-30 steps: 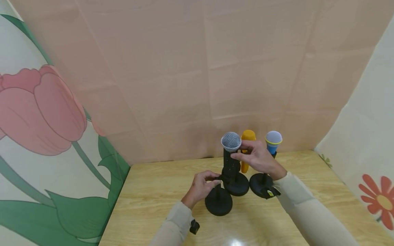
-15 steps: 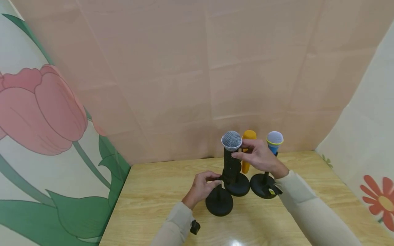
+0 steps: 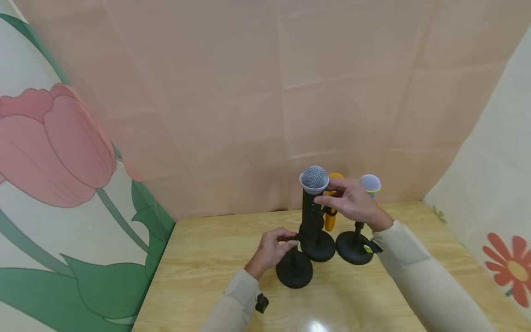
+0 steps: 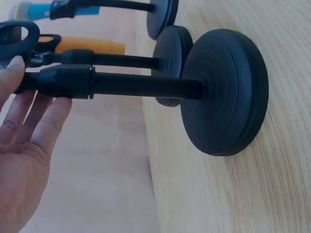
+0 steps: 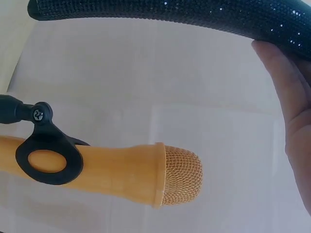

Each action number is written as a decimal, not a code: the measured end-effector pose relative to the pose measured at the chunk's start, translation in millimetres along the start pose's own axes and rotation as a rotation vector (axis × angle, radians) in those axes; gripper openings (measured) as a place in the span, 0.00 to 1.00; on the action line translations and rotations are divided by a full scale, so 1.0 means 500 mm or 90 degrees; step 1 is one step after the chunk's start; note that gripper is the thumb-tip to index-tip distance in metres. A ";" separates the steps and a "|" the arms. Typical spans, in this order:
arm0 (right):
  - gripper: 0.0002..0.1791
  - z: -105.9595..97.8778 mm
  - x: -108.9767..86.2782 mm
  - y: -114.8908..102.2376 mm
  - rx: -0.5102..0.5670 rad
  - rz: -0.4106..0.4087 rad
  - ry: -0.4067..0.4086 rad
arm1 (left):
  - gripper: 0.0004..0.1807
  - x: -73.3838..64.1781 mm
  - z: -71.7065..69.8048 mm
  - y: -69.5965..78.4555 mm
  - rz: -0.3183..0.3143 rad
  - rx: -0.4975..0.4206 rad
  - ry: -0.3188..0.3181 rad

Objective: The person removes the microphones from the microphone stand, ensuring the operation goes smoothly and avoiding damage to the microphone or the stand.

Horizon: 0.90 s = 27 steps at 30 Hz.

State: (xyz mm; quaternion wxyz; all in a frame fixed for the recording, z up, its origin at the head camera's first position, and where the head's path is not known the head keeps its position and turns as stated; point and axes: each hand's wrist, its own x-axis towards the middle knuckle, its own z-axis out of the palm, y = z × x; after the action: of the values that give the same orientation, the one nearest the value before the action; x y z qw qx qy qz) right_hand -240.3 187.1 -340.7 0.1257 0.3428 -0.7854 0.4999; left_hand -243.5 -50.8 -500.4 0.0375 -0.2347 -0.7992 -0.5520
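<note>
My right hand (image 3: 351, 203) pinches a black, sparkly microphone (image 3: 311, 212) just below its silver mesh head (image 3: 314, 179). The microphone stands nearly upright, and in the right wrist view its lower end (image 5: 43, 9) shows free at the left. With thumb and fingers, my left hand (image 3: 271, 251) grips the top of the nearest black desk stand (image 3: 294, 273), by its neck and clip (image 4: 19, 41). That stand's round base (image 4: 223, 92) rests on the table. Behind, an orange microphone (image 5: 121, 174) sits in the clip of a second stand (image 3: 319, 249), partly hidden by my right hand.
To the right, a third stand (image 3: 354, 249) carries a blue microphone with a white head (image 3: 370, 183), close to my right forearm. The wooden table (image 3: 215, 258) meets a pink cloth backdrop (image 3: 224, 138) behind the stands. Flower-patterned panels flank both sides.
My right hand has lifted the black microphone slightly upward. My left hand keeps its grip on the nearest stand, which stays in place.
</note>
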 end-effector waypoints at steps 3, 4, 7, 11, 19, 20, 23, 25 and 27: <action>0.18 -0.004 0.003 -0.003 0.003 -0.005 -0.004 | 0.08 0.002 0.001 -0.001 0.002 -0.005 -0.003; 0.18 -0.006 0.003 -0.004 0.003 -0.004 -0.004 | 0.08 0.002 0.002 -0.002 0.003 -0.006 -0.004; 0.18 -0.010 0.003 -0.005 0.001 0.003 -0.008 | 0.09 0.000 0.003 -0.002 0.001 0.001 -0.005; 0.17 -0.013 0.006 -0.004 -0.001 0.002 -0.016 | 0.09 -0.001 0.001 0.000 -0.005 0.009 -0.003; 0.18 -0.020 0.010 -0.008 0.018 0.004 -0.020 | 0.09 0.000 -0.001 0.003 -0.012 0.008 -0.003; 0.18 -0.021 0.010 -0.009 0.018 0.005 -0.020 | 0.09 0.000 -0.001 0.003 -0.009 0.008 -0.003; 0.18 -0.023 0.011 -0.011 0.012 0.001 -0.021 | 0.09 0.000 -0.003 0.003 -0.007 0.010 -0.005; 0.18 -0.025 0.013 -0.010 0.014 0.000 -0.023 | 0.09 0.000 -0.003 0.003 -0.007 0.008 -0.005; 0.18 -0.028 0.014 -0.009 0.017 -0.003 -0.023 | 0.09 0.000 -0.004 0.004 -0.009 0.009 -0.006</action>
State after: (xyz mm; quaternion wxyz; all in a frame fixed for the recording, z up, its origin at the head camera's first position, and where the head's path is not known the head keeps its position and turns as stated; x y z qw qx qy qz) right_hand -244.2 195.2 -327.2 0.1080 0.3551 -0.7800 0.5039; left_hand -243.1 -51.9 -498.2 0.0315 -0.2318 -0.8047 -0.5457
